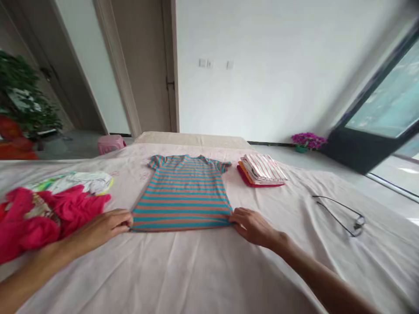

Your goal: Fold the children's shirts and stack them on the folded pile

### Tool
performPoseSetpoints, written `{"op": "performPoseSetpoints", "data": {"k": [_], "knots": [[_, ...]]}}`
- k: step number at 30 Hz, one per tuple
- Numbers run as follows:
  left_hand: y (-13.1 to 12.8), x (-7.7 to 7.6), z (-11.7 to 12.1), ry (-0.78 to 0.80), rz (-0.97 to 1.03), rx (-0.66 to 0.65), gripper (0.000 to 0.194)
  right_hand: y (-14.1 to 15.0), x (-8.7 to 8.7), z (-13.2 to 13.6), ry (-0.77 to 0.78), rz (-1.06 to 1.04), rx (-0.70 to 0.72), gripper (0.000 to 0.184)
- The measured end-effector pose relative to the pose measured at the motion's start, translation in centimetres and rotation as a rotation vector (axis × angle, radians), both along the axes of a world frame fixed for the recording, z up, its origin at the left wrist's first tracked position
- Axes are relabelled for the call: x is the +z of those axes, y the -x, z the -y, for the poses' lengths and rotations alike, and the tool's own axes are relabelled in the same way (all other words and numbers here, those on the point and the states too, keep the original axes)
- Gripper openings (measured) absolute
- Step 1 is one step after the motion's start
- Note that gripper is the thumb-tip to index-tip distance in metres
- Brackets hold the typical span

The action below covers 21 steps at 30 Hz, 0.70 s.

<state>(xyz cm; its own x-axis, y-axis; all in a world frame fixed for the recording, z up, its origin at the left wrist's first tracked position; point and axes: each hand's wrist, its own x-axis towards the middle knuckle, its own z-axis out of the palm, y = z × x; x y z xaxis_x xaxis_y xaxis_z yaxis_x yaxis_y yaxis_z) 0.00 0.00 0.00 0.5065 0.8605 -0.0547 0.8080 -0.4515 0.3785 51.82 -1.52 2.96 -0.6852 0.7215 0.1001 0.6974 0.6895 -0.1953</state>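
A short-sleeved T-shirt (pixel 185 192) with teal and orange-brown stripes lies spread flat on the pale bed sheet (pixel 209 270), its collar away from me and its hem toward me. At the left corner of the hem, my left hand (pixel 114 222) is closed with the cloth pinched in its fingers. My right hand (pixel 250 223) pinches the opposite hem corner, and the hem runs nearly straight between the two.
Crumpled pink and white clothes (pixel 75 205) lie at the left. Beyond my right hand sits a stack of folded clothes (pixel 263 169), striped on top. Eyeglasses (pixel 355 224) rest on the sheet at the right. A pink stool (pixel 111 144) stands past the far edge.
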Motion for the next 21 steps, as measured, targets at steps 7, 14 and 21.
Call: {"op": "performPoseSetpoints", "data": {"k": [7,14,21], "knots": [[-0.3,0.1,0.8,-0.113,-0.002,-0.018,0.021,0.2,0.1,0.8,-0.045,-0.033,-0.093,0.031],[-0.7,0.3,1.7,-0.163,-0.045,-0.006,0.022,0.0,-0.8,1.3,-0.028,-0.111,-0.132,0.028],[-1.3,0.3,2.9,-0.202,-0.045,0.007,0.02,1.0,-0.4,1.5,-0.085,0.009,-0.041,0.031]]}}
